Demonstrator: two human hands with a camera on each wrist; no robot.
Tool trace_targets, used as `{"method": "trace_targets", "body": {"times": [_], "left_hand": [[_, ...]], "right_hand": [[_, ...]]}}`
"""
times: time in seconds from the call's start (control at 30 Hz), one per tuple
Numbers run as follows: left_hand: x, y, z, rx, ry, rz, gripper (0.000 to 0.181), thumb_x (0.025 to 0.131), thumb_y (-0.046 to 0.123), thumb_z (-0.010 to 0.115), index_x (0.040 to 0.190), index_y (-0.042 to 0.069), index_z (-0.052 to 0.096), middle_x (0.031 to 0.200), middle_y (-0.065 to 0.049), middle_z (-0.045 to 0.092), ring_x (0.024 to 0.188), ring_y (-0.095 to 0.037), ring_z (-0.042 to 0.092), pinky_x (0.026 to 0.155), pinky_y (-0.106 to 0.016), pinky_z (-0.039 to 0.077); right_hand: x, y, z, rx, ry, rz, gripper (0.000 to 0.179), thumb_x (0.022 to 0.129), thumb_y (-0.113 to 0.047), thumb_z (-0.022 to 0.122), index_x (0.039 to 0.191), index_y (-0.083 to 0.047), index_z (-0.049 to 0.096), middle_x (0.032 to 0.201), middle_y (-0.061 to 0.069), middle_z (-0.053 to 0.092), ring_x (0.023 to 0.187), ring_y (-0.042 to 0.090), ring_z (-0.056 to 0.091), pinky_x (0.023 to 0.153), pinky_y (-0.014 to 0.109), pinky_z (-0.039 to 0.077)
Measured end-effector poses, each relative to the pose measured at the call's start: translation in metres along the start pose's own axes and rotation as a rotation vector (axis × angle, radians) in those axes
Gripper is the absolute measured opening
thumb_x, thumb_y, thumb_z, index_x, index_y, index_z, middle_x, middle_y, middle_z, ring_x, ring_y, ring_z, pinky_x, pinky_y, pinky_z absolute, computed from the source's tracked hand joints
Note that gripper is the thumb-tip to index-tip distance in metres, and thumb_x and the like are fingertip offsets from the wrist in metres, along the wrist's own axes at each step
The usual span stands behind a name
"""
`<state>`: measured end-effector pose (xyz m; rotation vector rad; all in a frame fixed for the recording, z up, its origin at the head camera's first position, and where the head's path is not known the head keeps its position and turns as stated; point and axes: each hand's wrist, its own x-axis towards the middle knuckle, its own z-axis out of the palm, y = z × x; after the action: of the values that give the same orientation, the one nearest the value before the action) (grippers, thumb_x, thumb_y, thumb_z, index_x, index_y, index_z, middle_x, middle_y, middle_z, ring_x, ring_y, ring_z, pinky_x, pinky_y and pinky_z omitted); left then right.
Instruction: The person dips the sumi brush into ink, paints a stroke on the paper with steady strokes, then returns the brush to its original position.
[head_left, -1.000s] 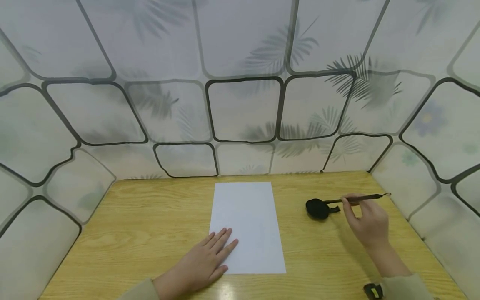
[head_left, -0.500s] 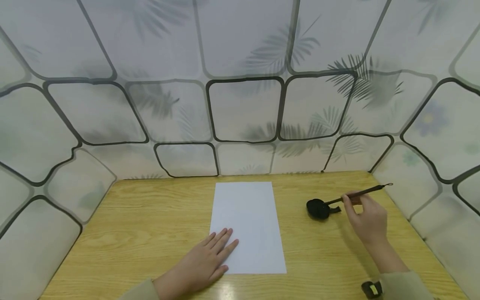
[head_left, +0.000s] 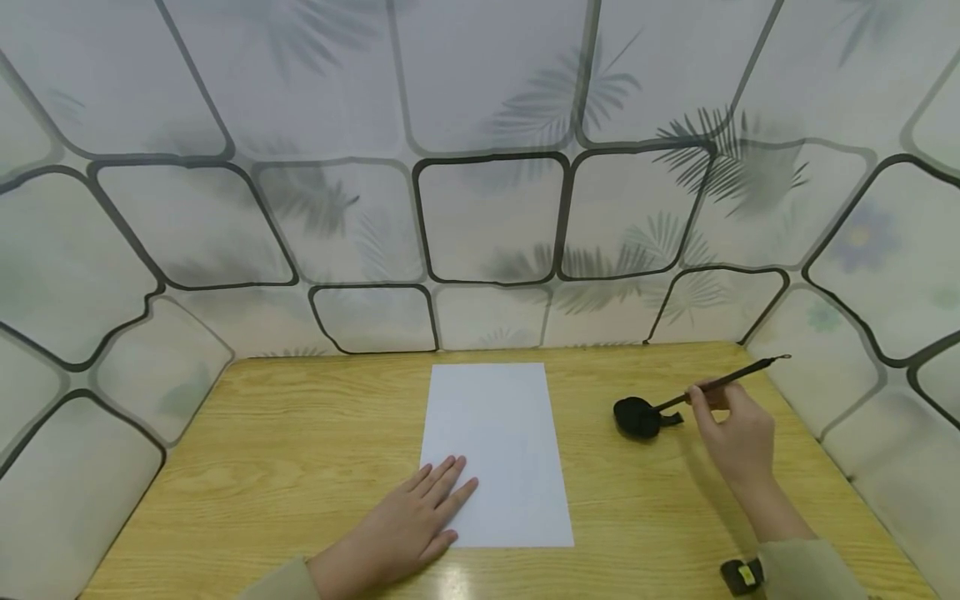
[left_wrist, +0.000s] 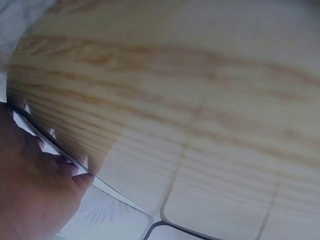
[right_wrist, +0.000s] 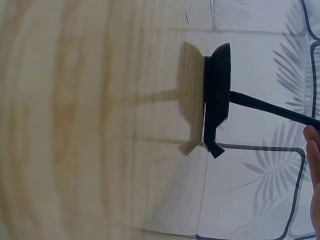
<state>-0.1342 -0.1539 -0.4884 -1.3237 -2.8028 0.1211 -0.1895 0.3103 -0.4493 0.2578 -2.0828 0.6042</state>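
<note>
A sheet of white paper (head_left: pixel 502 433) lies on the wooden table. My left hand (head_left: pixel 408 517), fingers straight and slightly spread, rests on its lower left part. In the left wrist view the fingers (left_wrist: pixel 80 181) lie along the thin edge of the sheet. To the right, my right hand (head_left: pixel 738 437) pinches a dark writing brush (head_left: pixel 742 372) by its handle, with the hanging loop pointing up and right. The brush's lower end is inside a small black ink dish (head_left: pixel 636 418) with a short handle. The right wrist view shows the dish (right_wrist: pixel 218 85) side-on; its rim hides the brush tip.
The yellow wood-grain table (head_left: pixel 300 433) is enclosed by pale patterned cloth walls (head_left: pixel 487 217) at the back and sides. A small black device (head_left: pixel 741 576) sits by the right sleeve.
The brush's loop end has risen, so the brush leans more steeply in the dish. My right hand has shifted slightly; the left hand and paper have stayed put.
</note>
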Motion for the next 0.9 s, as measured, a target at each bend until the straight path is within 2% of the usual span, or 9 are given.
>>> {"method": "trace_targets", "body": {"times": [0.27,0.53,0.73,0.9], "left_hand": [[0.0,0.0,0.001,-0.01,-0.015,-0.01,0.062,0.114,0.045,0.037,0.167,0.014,0.034,0.173,-0.017,0.032,0.16,-0.031,0.036,0.127,-0.047,0.04],[0.0,0.0,0.0,-0.008,0.002,-0.009,0.061,0.113,0.044,0.041,0.166,0.013,0.037,0.172,-0.018,0.035,0.159,-0.031,0.038,0.125,-0.047,0.041],[0.001,0.001,-0.006,-0.082,-0.04,-0.033,0.061,0.113,0.044,0.042,0.166,0.015,0.037,0.173,-0.016,0.033,0.16,-0.031,0.036,0.127,-0.048,0.038],[0.001,0.001,-0.009,-0.125,-0.048,-0.052,0.061,0.112,0.043,0.045,0.166,0.016,0.038,0.173,-0.015,0.033,0.161,-0.031,0.035,0.128,-0.049,0.037]], "right_hand": [[0.0,0.002,0.0,-0.004,-0.028,0.075,0.012,0.084,0.004,0.08,0.093,0.006,0.073,0.073,0.017,0.076,0.082,-0.035,0.037,0.051,0.008,0.043],[-0.001,-0.003,-0.001,0.022,-0.039,0.156,0.009,0.088,0.003,0.078,0.094,0.005,0.073,0.075,0.02,0.076,0.08,-0.039,0.036,0.054,0.005,0.04],[-0.001,-0.005,-0.001,0.029,-0.002,0.171,0.009,0.089,0.003,0.076,0.095,0.009,0.072,0.077,0.023,0.076,0.082,-0.04,0.037,0.059,0.001,0.039],[-0.001,-0.005,-0.001,0.043,0.023,0.182,0.009,0.09,0.004,0.075,0.096,0.01,0.071,0.079,0.025,0.075,0.082,-0.04,0.038,0.064,-0.001,0.038]]}}
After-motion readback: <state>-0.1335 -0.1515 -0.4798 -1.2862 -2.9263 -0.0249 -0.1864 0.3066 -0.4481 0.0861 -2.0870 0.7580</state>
